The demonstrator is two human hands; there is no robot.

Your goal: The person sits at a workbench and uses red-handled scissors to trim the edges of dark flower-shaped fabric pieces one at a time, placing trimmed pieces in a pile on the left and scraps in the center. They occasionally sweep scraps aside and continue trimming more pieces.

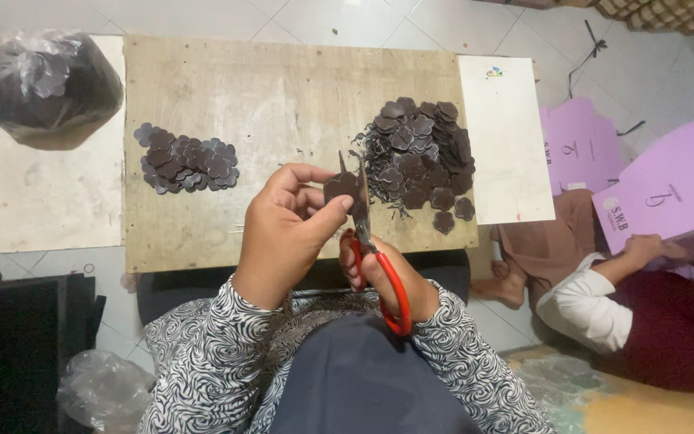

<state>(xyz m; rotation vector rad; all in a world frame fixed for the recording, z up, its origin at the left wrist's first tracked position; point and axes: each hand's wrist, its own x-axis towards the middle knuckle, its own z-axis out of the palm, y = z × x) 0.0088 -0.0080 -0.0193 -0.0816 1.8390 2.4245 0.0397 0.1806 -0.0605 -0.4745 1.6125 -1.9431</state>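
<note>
A small dark flower shape (339, 188), up in the air over the near edge of the wooden board (283, 88). Pinched flat between thumb and fingers of the left hand (287, 233), likely so the edge sticks out for the blades. Right beside it, red-handled scissors (375, 249), blades up and touching the shape. Right hand (387, 281) curled shut through the red loops.

On the board's right, a big messy pile of dark flower shapes (426, 165) with thin curly scraps, close by for easy grabbing. On the left, a smaller, flatter pile (186, 161), kept well apart from the messy one. Far left, a clear bag full of dark pieces (48, 84) on a pale sheet (58, 201). At right, another person's hand (644, 245) on purple paper (668, 193).
</note>
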